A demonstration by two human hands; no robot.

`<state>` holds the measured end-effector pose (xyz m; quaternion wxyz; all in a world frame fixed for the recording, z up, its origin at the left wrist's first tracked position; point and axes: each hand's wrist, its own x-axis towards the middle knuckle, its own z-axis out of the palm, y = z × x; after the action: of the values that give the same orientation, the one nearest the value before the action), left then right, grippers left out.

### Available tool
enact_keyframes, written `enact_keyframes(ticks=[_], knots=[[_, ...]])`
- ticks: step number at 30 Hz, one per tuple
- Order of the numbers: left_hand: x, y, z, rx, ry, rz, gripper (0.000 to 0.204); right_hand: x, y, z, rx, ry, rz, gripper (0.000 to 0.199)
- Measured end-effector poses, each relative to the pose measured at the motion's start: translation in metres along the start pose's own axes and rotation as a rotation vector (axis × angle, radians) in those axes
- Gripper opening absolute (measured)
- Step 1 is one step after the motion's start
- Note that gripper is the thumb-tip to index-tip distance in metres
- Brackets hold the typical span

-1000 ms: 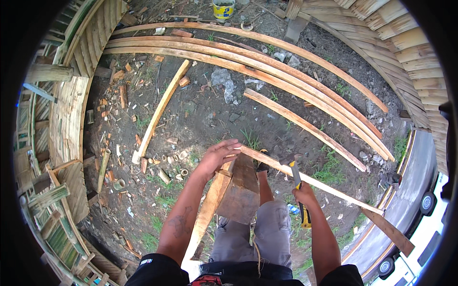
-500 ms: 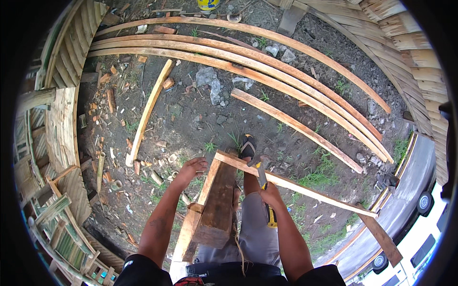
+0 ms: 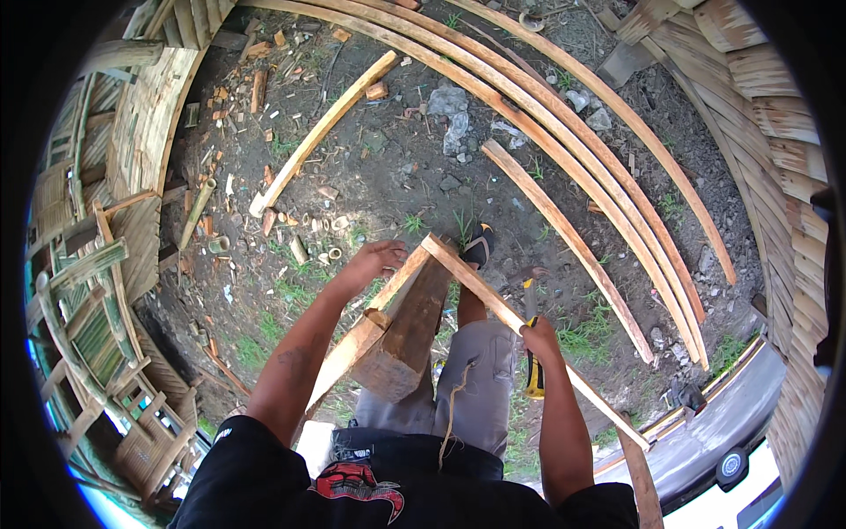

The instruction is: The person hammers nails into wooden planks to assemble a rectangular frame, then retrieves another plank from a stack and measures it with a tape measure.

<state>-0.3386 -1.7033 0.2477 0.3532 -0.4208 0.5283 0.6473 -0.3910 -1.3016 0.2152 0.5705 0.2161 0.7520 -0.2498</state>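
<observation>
My right hand [image 3: 541, 340] is closed around the handle of a hammer [image 3: 531, 300], whose grip is yellow and black. The hammer's head points away from me, just right of a long thin wooden strip [image 3: 480, 284]. At its far end the strip meets another light wooden piece [image 3: 401, 284] in a corner. Beneath that corner, a thick dark timber block [image 3: 414, 331] slopes back toward my legs. My left hand [image 3: 374, 266] hovers beside the corner on the left, fingers apart and holding nothing.
Several long planks [image 3: 564, 132] lie across the far ground. A short plank [image 3: 326, 132] lies at the left among wood scraps and bamboo offcuts [image 3: 300, 251]. Woven bamboo walls [image 3: 132, 150] stand on both sides. A white vehicle [image 3: 740, 494] is at the lower right.
The view has turned, shifting the scene. My right hand has drawn the hammer away from the strip's far end, toward the right. My left hand stays near the corner.
</observation>
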Motion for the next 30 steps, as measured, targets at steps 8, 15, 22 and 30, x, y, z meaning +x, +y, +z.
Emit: enact_keyframes(ticks=[8,15,22,30], knots=[[-0.042,-0.018,-0.010,0.004,0.005,0.159,0.035,-0.054,0.031,0.061,0.163,0.125,-0.167,0.012],[-0.092,-0.047,0.009,0.246,0.106,0.405,0.043,-0.124,0.100,0.158,0.861,-0.041,-0.107,0.012],[-0.112,-0.046,0.025,0.361,0.025,0.323,0.080,-0.173,0.166,0.219,1.321,-0.298,-0.052,0.009],[-0.137,-0.050,0.027,0.501,0.273,0.481,0.077,-0.207,0.171,0.217,1.158,-0.417,0.019,0.009]])
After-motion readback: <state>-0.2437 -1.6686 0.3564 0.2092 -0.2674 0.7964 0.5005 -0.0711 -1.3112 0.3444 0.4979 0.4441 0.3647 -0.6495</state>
